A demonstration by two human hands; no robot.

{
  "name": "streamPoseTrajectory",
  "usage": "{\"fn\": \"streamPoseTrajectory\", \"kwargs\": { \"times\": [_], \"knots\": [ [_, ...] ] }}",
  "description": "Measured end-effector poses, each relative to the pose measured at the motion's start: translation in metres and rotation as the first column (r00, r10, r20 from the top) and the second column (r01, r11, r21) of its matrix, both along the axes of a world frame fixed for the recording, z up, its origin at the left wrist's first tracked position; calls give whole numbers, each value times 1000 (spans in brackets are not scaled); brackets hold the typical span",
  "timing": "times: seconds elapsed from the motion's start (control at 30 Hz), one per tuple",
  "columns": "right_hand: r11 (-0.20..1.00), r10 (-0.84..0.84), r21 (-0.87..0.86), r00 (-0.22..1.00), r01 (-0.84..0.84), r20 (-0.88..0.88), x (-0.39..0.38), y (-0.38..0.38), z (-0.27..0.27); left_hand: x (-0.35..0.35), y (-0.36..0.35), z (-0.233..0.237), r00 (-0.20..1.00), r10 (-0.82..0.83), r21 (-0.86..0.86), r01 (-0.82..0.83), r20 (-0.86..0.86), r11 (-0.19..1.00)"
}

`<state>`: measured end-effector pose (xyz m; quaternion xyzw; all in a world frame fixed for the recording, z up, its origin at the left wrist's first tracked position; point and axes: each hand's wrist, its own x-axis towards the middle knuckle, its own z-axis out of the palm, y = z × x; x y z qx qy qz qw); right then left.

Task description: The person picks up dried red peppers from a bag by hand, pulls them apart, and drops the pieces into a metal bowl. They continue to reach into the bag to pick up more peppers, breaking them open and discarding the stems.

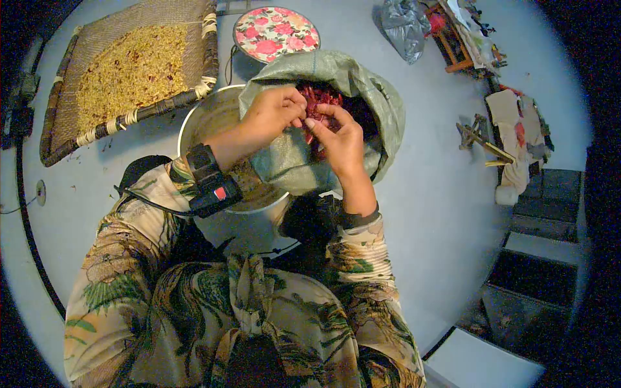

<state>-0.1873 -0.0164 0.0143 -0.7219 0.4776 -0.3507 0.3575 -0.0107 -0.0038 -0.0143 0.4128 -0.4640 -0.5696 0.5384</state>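
A green woven sack [388,129] stands with its mouth rolled open, and dried red chili peppers [326,97] show inside. Over that mouth, my left hand [275,115] is closed in a pinch, its fingertips meeting those of my right hand. My right hand [339,139] also pinches, thumb against fingers. A small red chili pepper [309,137] pokes out beneath the fingertips; the fingers hide most of it. Under and left of the sack, a wide metal pot [187,129] shows its rim, partly covered by my left forearm.
Upper left, a wood-framed woven tray [187,52] bears yellow seeds with red bits [132,74]. A round stool with a floral top [277,32] stands behind the sack. A grey plastic bag [402,29] and a cloth-covered wooden rack [459,52] are upper right; dark steps [540,239] lie right.
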Motion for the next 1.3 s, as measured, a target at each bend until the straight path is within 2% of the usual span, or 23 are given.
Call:
{"fn": "streamPoseTrajectory", "kwargs": {
  "times": [0.2, 0.5, 0.8, 0.9, 1.1, 1.2, 1.3],
  "knots": [
    [985, 4, 169, 977, -41, 214, 1, 0, 2, -3, 5, 14, 998, 21, -61, -18, 55, 998],
    [991, 28, 122, 986, -49, 167, 6, -1, 4, 1, 3, 5, 996, 62, -25, -60, 66, 998],
    [993, 3, 114, 983, -24, 183, 6, -2, 3, 6, 1, 6, 995, -63, 78, 69, -72, 995],
    [990, -1, 140, 985, -23, 173, 4, -4, 2, 7, -1, 6, 988, -108, 98, 119, -114, 988],
    [978, -12, 203, 969, -40, 246, 1, -6, 1, 12, -3, 10, 975, -200, 153, 213, -95, 965],
    [968, -23, 246, 967, -42, 254, 1, -5, 5, 13, -3, 10, 973, -212, 141, 224, -96, 964],
    [933, -110, 359, 943, -10, 313, 4, -3, 13, 11, 0, 10, 985, -158, 130, 166, -71, 977]
  ]
}}
